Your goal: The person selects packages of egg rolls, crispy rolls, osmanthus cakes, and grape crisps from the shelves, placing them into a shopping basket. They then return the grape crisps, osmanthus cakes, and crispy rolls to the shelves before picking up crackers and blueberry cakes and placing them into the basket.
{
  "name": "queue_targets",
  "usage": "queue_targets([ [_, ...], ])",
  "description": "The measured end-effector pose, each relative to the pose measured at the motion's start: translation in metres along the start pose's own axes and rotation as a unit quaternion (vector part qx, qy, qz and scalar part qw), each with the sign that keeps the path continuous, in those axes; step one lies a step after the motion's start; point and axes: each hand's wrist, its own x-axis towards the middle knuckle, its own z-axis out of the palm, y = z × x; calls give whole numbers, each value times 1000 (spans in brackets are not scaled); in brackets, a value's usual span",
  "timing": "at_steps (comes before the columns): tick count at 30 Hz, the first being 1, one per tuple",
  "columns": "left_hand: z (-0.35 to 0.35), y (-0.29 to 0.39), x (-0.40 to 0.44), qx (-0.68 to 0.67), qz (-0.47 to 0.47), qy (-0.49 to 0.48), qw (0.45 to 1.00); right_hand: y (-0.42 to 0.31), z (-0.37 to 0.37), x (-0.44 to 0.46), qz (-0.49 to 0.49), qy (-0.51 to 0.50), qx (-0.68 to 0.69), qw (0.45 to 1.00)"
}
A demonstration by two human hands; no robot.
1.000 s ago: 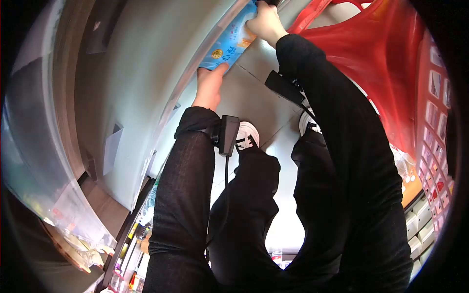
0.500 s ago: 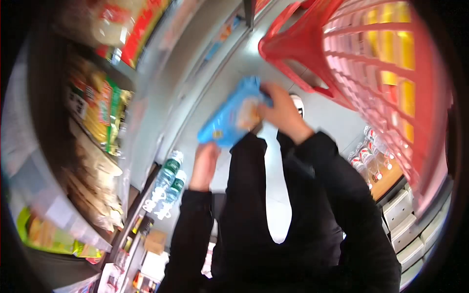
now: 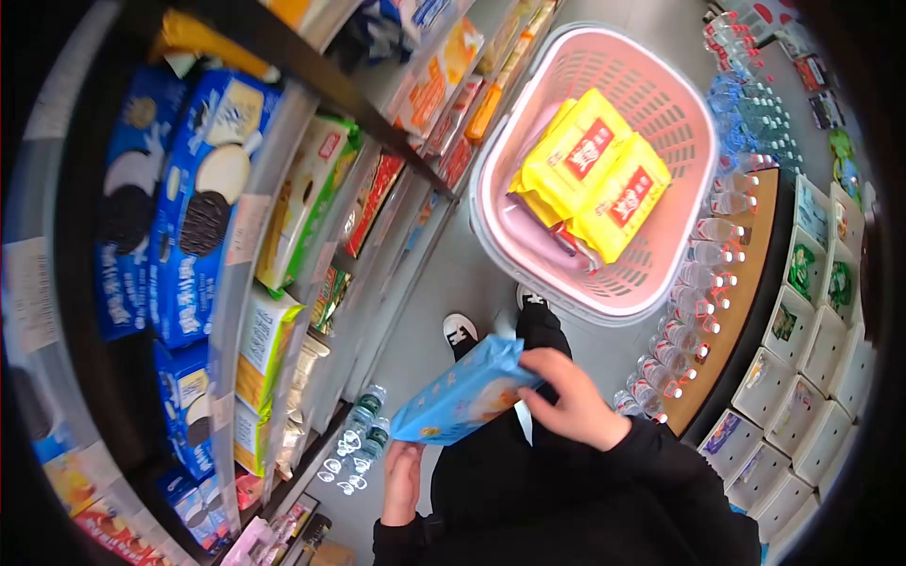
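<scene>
A light blue snack packet (image 3: pixel 455 396) with a picture on its face is held tilted between both hands, over my legs. My right hand (image 3: pixel 578 404) grips its upper right end, thumb on the front and fingers at the back edge. At the lower left end, my left hand (image 3: pixel 403 479) has its fingers under the packet's bottom edge. Beyond the packet, a pink basket (image 3: pixel 491 226) holds yellow packs (image 3: pixel 593 160) with red labels, lying over a pinkish item that is partly covered.
On the left, shelves carry blue cookie boxes (image 3: pixel 203 198), green-edged packs (image 3: pixel 311 203) and other snacks. Bottled water (image 3: pixel 373 429) stands on the floor by the shelf foot. To the right, rows of bottles (image 3: pixel 698 274) line a wooden ledge beside white bins (image 3: pixel 783 330).
The view has swung, bringing the basket's inside and the shelf's cookie boxes into sight. Both hands still hold the blue packet, which now appears lower in the view.
</scene>
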Motion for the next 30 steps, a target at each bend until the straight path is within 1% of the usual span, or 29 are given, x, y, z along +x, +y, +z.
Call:
queue_targets([
  [2,25,22,-6,7,21,-81,996,-11,-33,3,-44,58,-21,997],
  [3,40,29,-5,12,23,-90,996,-19,-51,5,-36,100,-64,992],
  [4,58,34,-1,-15,47,-145,988,-19,-70,10,-40,132,-64,988],
  [5,78,38,4,-43,70,-200,976,-24,-90,15,-21,158,-83,984],
  [6,100,42,11,-46,69,-229,970,-20,-110,21,0,170,-97,981],
  [7,123,45,19,-49,69,-256,963,-14,-129,31,-26,197,-106,974],
  [8,149,50,28,-27,56,-275,959,-11,-148,39,-3,207,-114,972],
  [9,174,55,37,-4,45,-292,955,-3,-167,50,-17,212,-157,964],
  [10,197,56,47,-9,3,-285,959,7,-184,61,-7,211,-166,963],
  [11,217,56,59,-14,-36,-276,961,14,-199,70,52,206,-165,963],
  [12,234,53,75,-8,-27,-277,960,25,-211,81,61,209,-175,960],
  [14,258,39,108,-80,-136,-278,948,53,-223,96,63,216,-179,958],
  [15,268,35,121,-72,-129,-279,949,66,-226,103,93,217,-275,932],
  [16,277,31,133,-42,-149,-254,955,77,-230,108,123,217,-369,896],
  [17,287,28,145,-12,-166,-230,959,87,-234,113,115,225,-365,896],
  [19,298,14,162,33,-182,-190,964,100,-236,112,184,152,-406,882],
  [21,301,3,173,36,-200,-182,962,107,-237,105,205,127,-391,888],
  [23,298,-6,180,26,-239,-222,945,110,-233,90,147,170,-382,896],
  [25,308,7,156,43,-244,-207,947,90,-227,64,29,223,-403,887],
  [27,302,12,144,76,-174,-280,941,80,-216,39,5,238,-340,910],
  [29,290,24,124,111,-105,-315,937,54,-204,9,-14,232,-282,931],
  [30,281,34,111,99,-105,-324,935,48,-197,-7,-23,215,-276,937],
])
